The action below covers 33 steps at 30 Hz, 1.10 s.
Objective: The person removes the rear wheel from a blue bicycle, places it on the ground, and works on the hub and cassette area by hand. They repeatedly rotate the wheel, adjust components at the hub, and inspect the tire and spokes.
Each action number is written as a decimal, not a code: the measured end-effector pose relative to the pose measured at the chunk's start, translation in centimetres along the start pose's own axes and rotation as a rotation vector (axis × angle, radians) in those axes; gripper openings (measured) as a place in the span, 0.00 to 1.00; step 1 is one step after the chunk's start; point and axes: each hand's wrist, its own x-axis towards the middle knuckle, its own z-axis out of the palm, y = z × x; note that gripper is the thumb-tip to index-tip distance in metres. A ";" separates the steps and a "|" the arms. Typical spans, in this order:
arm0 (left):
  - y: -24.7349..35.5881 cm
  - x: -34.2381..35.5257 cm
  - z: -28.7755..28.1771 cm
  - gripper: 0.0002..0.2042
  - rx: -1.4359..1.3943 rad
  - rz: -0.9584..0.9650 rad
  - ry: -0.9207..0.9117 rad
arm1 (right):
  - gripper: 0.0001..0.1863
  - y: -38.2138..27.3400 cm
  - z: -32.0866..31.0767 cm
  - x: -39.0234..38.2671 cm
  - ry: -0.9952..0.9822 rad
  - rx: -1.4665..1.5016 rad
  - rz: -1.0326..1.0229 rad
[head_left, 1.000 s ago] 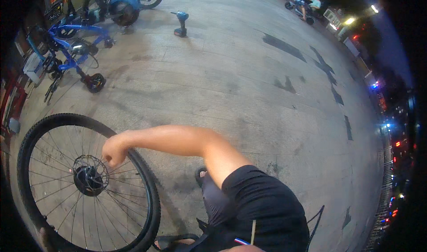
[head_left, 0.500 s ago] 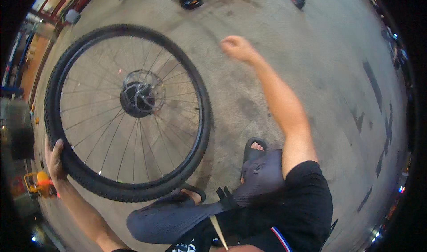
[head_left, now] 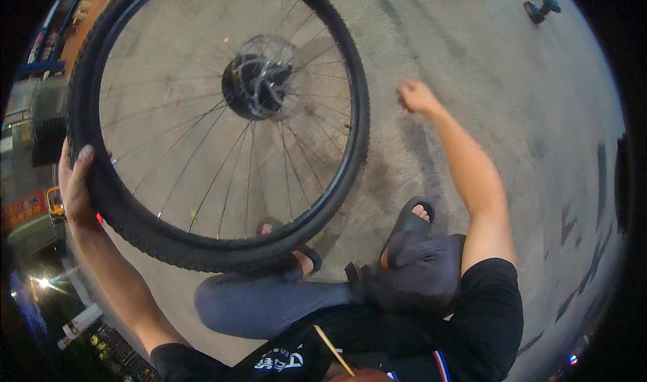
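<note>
The fingers [head_left: 86, 158] of the left hand [head_left: 74, 190] curl over the knobbly tread of a black rubber-tyred bicycle wheel with thin steel spokes [head_left: 135, 224], clamped on its outer edge at the lower left of the rim — thumb side hidden behind the tyre. The wheel stands raised and tilted off the grey concrete floor [head_left: 472, 52], reaching up and away from those fingers; its dark metal hub with a silvery brake disc [head_left: 259, 85] sits well above and to the right of them, and the lowest stretch of tyre hangs just over the person's left foot in a black slide sandal [head_left: 296, 254].

The right hand [head_left: 418, 98] is stretched out on a bare arm, well apart from the wheel, its fingers folded into a loose fist that holds nothing visible. Below that arm lie the right foot in a matching sandal [head_left: 411, 220] and the bent knees in grey trousers [head_left: 269, 301].

Far beyond the right fingers, near the top edge, a small blue power tool [head_left: 541, 7] rests on the floor — too small to tell more.
</note>
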 end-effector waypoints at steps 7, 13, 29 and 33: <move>4.2 -0.9 1.8 0.25 -0.217 0.005 -0.092 | 0.35 3.7 12.2 -6.7 -0.309 0.313 0.459; 6.3 0.0 6.7 0.19 -0.529 0.178 -0.026 | 0.27 3.9 12.6 -5.4 0.201 -0.153 -0.392; -13.7 16.9 11.4 0.17 -0.313 0.202 0.014 | 0.58 -28.0 7.4 -32.4 0.457 0.116 -0.834; -31.4 12.0 27.3 0.20 0.395 0.081 -0.355 | 0.60 -24.4 2.2 -31.7 0.511 0.051 -0.731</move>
